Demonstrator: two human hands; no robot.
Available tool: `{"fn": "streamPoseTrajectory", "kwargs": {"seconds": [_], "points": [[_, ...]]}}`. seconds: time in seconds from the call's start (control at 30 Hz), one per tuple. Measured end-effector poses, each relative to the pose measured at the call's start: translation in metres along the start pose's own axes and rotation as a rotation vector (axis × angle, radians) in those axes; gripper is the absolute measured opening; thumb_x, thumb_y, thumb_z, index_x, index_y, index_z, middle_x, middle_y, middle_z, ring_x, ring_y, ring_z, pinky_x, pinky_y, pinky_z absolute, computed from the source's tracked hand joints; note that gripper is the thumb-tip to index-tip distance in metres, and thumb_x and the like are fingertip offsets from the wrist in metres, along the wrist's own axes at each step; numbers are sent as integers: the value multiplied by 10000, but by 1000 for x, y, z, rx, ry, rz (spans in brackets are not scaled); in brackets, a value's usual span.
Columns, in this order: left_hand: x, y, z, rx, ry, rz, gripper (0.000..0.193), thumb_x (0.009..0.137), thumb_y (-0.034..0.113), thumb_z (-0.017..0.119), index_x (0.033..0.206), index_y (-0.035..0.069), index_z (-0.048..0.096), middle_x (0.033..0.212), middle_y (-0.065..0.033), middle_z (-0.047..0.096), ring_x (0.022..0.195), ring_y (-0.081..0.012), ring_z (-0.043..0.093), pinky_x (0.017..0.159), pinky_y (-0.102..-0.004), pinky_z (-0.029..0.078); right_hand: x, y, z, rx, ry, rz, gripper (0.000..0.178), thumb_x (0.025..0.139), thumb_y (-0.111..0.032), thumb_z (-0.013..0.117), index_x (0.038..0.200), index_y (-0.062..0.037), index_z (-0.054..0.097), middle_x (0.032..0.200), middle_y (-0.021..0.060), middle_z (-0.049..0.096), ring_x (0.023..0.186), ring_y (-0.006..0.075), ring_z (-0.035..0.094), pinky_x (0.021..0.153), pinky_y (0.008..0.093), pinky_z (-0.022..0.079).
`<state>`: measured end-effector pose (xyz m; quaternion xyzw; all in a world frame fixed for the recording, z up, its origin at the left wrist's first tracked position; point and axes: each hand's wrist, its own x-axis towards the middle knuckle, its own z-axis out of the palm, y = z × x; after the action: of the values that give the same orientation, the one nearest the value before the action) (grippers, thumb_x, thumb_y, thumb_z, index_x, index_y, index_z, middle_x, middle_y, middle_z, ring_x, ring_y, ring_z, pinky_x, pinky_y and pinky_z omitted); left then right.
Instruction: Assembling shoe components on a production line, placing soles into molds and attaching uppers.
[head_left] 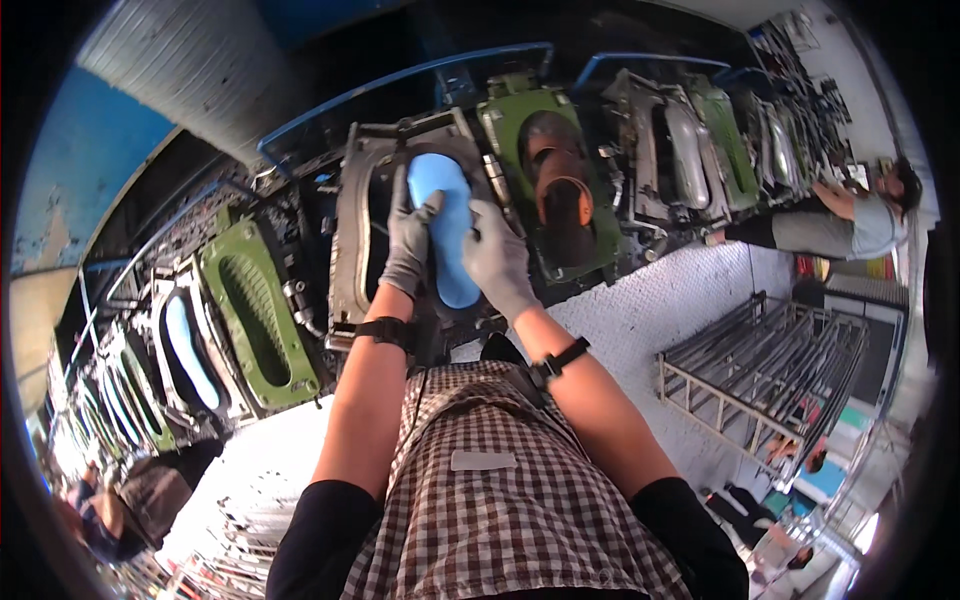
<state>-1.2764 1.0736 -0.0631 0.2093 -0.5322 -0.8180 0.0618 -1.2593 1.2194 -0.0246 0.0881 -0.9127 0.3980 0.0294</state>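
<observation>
- Brown-and-white checked cloth makes up your apron (pixel 490 420), nearest the camera.
- Your forearms reach up from it, each crossed by a black band, the left band (pixel 384 332) and the right band (pixel 560 361).
- Your gloved left hand (pixel 405 243) grips the left edge of the blue sole-shaped piece (pixel 452 232), thumb across its upper face.
- Your gloved right hand (pixel 500 262) has its fingers curled against the right edge; you cannot tell from here whether it pinches.
- That blue piece lies lengthwise between your hands, its wide end beyond your fingers, its other end toward you.
- Behind it stands a grey metal mould (pixel 352 225); whether the two touch is unclear.
- Just to your right, a green mould (pixel 508 106) bears a brown sandal-like form (pixel 560 190); to your left, another green mould (pixel 285 290) shows a patterned sole-shaped hollow.
- Farther right stand a metal rack (pixel 722 402) and, well apart from you, a co-worker in grey (pixel 872 225).
</observation>
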Motion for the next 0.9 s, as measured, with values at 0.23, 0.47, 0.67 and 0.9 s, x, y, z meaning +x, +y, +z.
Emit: {"fn": "streamPoseTrajectory", "kwargs": {"seconds": [0.23, 0.47, 0.67, 0.9], "points": [[20, -22, -31, 134, 20, -128, 647, 970, 340, 700, 1443, -7, 427, 1307, -126, 592, 1133, -258, 600, 961, -363, 503, 23, -13, -6, 6, -10, -39, 326, 908, -152, 582, 1231, -162, 616, 896, 166, 717, 821, 386, 699, 695, 506, 543], [-48, 4, 66, 1238, 14, 635, 869, 935, 355, 716, 1565, -28, 257, 1571, -275, 354, 1459, -398, 352, 1211, -471, 281, -31, 26, -121, 45, 177, -17, 486, 930, -139, 636, 1400, -115, 515, 1171, 130, 671, 990, 371, 673, 821, 432, 565], [42, -36, 141, 810, -380, 50, 568, 911, 182, 669, 1400, -64, 520, 1260, -189, 667, 1078, -279, 652, 968, -386, 513, -18, 53, -181, 5, 275, 249, 608, 925, -244, 665, 1474, -102, 447, 1313, 187, 581, 1172, 388, 592, 960, 464, 505], [-21, -10, 257, 332, -454, 169, 440, 925, 85, 666, 1320, -66, 547, 1258, -113, 631, 1062, -184, 613, 904, -325, 531, 3, 134, -237, 712, 49, 439, 667, 951, -325, 650, 1516, -67, 407, 1361, 191, 593, 1306, 330, 546, 1067, 469, 456]]}}
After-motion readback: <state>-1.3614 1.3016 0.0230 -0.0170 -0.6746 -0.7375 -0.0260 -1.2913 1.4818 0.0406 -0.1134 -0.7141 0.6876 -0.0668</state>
